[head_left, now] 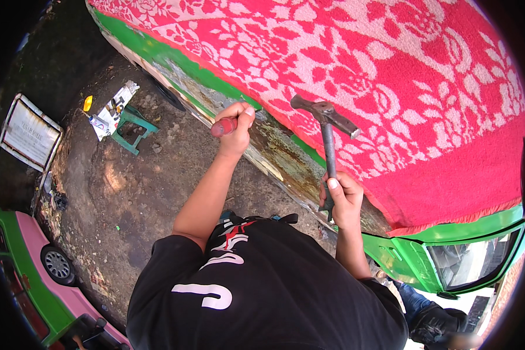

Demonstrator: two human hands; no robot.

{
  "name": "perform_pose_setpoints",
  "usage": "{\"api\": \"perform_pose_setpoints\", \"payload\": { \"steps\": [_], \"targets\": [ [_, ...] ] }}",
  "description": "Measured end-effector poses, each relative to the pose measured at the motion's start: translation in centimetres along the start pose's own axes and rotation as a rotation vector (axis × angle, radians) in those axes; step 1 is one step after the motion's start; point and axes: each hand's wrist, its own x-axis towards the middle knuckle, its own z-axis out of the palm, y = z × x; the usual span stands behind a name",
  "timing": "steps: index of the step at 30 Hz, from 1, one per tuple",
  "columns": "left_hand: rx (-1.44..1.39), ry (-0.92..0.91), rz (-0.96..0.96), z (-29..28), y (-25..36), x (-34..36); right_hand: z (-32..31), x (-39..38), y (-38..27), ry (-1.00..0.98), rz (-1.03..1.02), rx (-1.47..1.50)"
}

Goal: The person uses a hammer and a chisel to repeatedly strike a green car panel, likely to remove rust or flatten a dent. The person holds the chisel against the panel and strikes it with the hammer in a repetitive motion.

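My left hand (236, 131) is closed round a red-handled tool (223, 127) that resembles a screwdriver. Its thin dark end points at the side of a green vehicle, and whether it touches the metal I cannot tell. My right hand (345, 201) grips a metal hammer (328, 137) by its dark-wrapped lower handle, head raised in front of the cloth. Between the hands runs the vehicle's side panel (291, 146), with stripped paint and brown, rusty patches. A red and pink flowered cloth (391, 111) covers the vehicle above it.
On the left, a green plastic stool (135, 131) stands beside papers and small items. Farther left are a white sign (30, 134) and a green and pink car (38, 262). A green vehicle door with a window (472, 256) and a person in dark clothes (440, 324) show at lower right.
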Motion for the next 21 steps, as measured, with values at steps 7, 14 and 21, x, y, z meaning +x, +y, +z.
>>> {"api": "perform_pose_setpoints", "payload": {
  "steps": [7, 14, 21],
  "targets": [
    [0.033, 0.010, -0.063, -0.3, -0.5, 0.1, 0.1, 0.1, -0.1, -0.016, -0.003, -0.028],
    [0.099, -0.004, -0.055, -0.1, -1.2, 0.8, 1.0, 0.6, -0.9, -0.017, 0.026, -0.054],
    [0.330, -0.072, 0.031, 1.9, 0.6, 0.3, 2.4, 0.8, -4.2, -0.177, -0.184, -0.180]
  ]
}}
